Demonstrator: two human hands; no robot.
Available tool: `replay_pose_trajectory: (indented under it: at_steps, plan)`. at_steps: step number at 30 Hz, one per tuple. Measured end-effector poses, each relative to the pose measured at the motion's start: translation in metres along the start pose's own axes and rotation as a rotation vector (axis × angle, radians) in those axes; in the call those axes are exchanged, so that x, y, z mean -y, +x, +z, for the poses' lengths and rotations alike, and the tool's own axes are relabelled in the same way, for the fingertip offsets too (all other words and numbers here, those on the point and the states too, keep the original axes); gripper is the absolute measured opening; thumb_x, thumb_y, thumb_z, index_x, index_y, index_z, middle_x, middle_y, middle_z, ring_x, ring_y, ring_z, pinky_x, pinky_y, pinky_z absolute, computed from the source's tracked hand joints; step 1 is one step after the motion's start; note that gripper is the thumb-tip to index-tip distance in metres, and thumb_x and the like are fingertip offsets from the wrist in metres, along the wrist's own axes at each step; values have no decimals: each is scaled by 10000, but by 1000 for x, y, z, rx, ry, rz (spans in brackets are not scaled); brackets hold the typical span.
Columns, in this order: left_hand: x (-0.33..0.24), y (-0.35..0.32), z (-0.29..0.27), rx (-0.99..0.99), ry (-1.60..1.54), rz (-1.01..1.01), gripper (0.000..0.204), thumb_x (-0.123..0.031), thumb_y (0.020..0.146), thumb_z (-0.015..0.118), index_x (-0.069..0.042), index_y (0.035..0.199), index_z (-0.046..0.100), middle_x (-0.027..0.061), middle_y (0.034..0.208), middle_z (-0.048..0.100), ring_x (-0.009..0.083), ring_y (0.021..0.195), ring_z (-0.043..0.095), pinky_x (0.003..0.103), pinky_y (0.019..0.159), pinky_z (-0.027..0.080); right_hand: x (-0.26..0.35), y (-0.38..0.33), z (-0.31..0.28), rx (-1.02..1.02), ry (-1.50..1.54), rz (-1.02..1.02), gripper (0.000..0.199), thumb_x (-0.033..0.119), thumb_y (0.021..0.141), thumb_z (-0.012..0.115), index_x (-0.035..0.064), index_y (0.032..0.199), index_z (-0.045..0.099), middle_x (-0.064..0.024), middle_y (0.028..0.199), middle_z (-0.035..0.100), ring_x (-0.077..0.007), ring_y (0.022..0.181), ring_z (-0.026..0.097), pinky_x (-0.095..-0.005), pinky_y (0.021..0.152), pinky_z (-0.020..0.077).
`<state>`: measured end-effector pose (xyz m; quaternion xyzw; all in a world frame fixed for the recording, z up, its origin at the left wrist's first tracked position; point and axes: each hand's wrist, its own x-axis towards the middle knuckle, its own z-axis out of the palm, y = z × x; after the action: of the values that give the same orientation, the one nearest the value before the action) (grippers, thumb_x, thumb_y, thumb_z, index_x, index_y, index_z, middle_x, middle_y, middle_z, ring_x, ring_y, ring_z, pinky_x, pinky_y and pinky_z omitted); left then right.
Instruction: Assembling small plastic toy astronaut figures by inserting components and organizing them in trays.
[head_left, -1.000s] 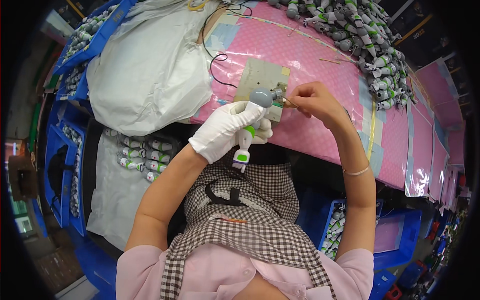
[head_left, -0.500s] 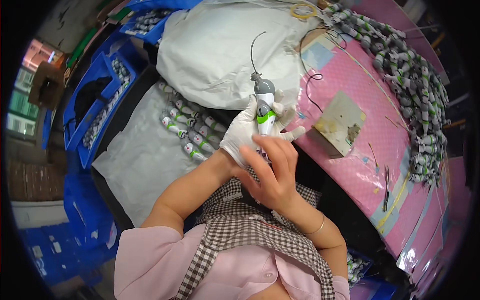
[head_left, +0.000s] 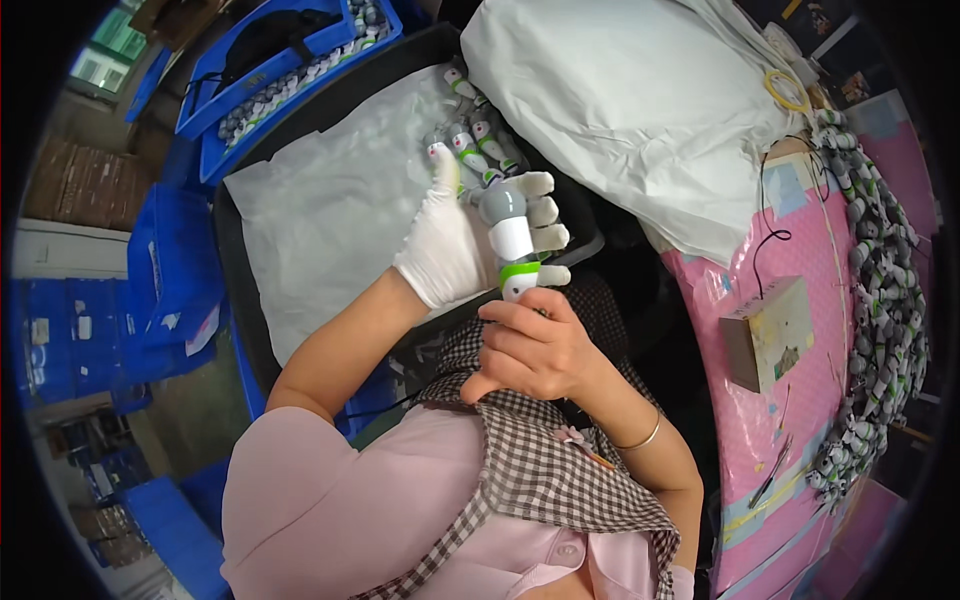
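My left hand [head_left: 462, 245], in a white glove, lies palm up with its fingers spread behind a small grey, white and green handheld device [head_left: 512, 240]. My bare right hand [head_left: 530, 345] is closed around the lower end of that device, just below the glove. The device stands roughly upright over my lap, its grey head pointing away from me. Several similar devices [head_left: 468, 140] lie on a clear plastic sheet [head_left: 330, 220] in a black bin just beyond my left hand.
A large white bag [head_left: 640, 110] lies on the pink table [head_left: 800, 420] to the right, beside a small beige box [head_left: 770, 335] with a black cable. A heap of similar devices [head_left: 885, 300] lines the table's right side. Blue crates [head_left: 170, 290] stand at the left.
I have turned left, away from the pink table toward the black bin. The device has gone with my hands from the beige box to above my lap; my right hand now grips its lower end.
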<state>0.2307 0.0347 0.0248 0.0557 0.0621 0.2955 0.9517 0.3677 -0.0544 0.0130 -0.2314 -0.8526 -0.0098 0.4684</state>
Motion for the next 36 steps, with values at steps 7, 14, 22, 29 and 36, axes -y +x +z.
replay_pose_trajectory:
  at_steps: [7, 14, 22, 29, 36]
  plan:
    - [-30, -18, -1, -36, 153, -3, 911, -766, 747, 379, -21, 1262, 474, 200, 1285, 471, 400, 1205, 430, 623, 937, 373, -5, -9, -4, -11, 38, 48, 489, 518, 746, 634, 133, 530, 423, 26, 554, 495, -177, 748, 632, -346, 722, 350]
    - [-47, -19, -14, 123, 275, -111, 1008, -827, 703, 333, 20, 1227, 495, 248, 1325, 414, 407, 1193, 433, 634, 928, 367, -1, -18, -19, -346, 459, 353, 417, 178, 889, 405, 112, 477, 412, 13, 461, 498, -199, 647, 632, -349, 683, 324]
    - [-25, 11, 23, -177, 1233, -670, 552, -470, 884, 495, 33, 1095, 578, 99, 940, 630, 152, 786, 617, 265, 682, 504, 9, -23, -47, -165, 457, 257, 316, 168, 762, 501, 96, 468, 411, -20, 509, 503, -211, 654, 626, -349, 644, 346]
    - [-12, 15, 40, -16, 1719, -591, 419, -141, 798, 635, -3, 1180, 529, 68, 902, 610, 142, 770, 585, 263, 713, 490, -7, -56, -44, -811, 536, 1044, 361, 274, 962, 355, -29, 1016, 542, -168, 1043, 602, -218, 927, 570, -355, 855, 436]
    - [-8, -13, 37, -280, 2041, -217, 437, -136, 767, 674, -1, 1157, 530, 85, 898, 610, 162, 807, 581, 295, 738, 472, -9, -65, -35, -560, 1212, 1277, 442, 223, 932, 511, -23, 1290, 435, -159, 1051, 609, -196, 811, 626, -295, 746, 511]
